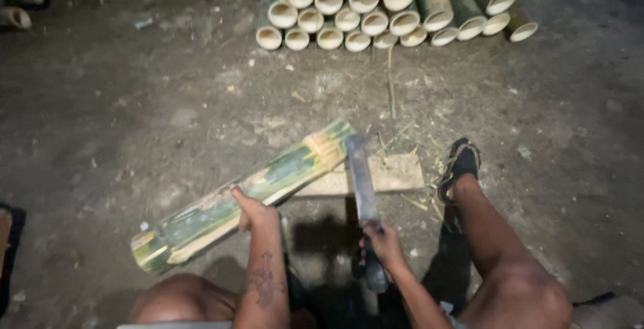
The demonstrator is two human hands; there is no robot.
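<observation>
Left hand clamps the split green bamboo section, long axis lower-left to upper-right; right hand grips the dark cleaver at its far end.

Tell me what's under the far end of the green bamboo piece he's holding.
A flat wooden block lies on the dirt floor under the split end of the bamboo piece. The bamboo and the knife blade cover part of the block.

One held bamboo pole, one blade, one wooden block.
</observation>
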